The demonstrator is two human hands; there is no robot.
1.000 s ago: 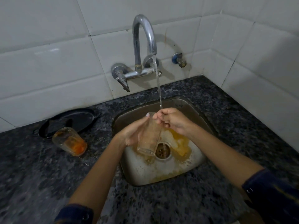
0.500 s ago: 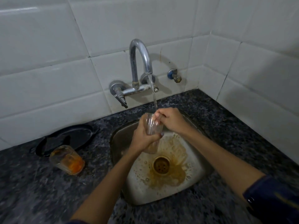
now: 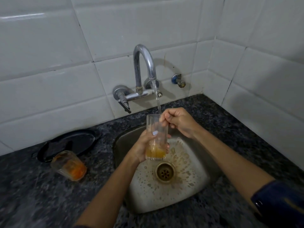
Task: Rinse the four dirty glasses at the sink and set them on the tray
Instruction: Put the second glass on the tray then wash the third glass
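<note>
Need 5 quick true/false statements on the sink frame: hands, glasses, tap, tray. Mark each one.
1. The left hand grips the clear ribbed glass upright over the steel sink. True.
2. The chrome wall tap is off. False: water runs from it into the held glass.
3. The right hand has its fingers at the glass's rim. True.
4. The orange-stained glass stands on the black round tray. False: it stands on the dark granite counter, in front of the tray.
5. The held glass is rinsed clean. False: orange liquid sits in its bottom.
</note>
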